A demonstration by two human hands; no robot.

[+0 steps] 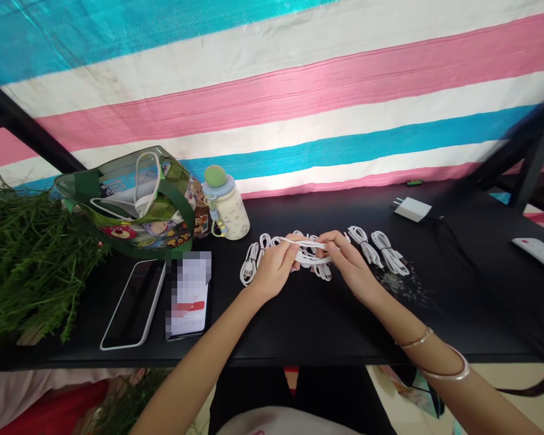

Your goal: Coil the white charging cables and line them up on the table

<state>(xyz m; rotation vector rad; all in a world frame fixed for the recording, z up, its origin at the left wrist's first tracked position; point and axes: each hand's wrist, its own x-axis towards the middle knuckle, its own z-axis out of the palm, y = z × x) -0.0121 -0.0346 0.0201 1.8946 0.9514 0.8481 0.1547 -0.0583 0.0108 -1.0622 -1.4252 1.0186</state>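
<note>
We count two hands (274, 269) (349, 269), two phones (133, 305) (188, 296), one bottle (226, 208), one bag (131, 208), one charger (412, 209), at least five white cables (390, 252).

coiled cables (365, 246) lie between two phones (133, 305) and a charger (412, 209)

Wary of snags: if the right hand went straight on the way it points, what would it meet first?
The right hand would meet the white cable bundle first, already at its fingers; the left hand lies just beyond, though depth is unclear.
</note>
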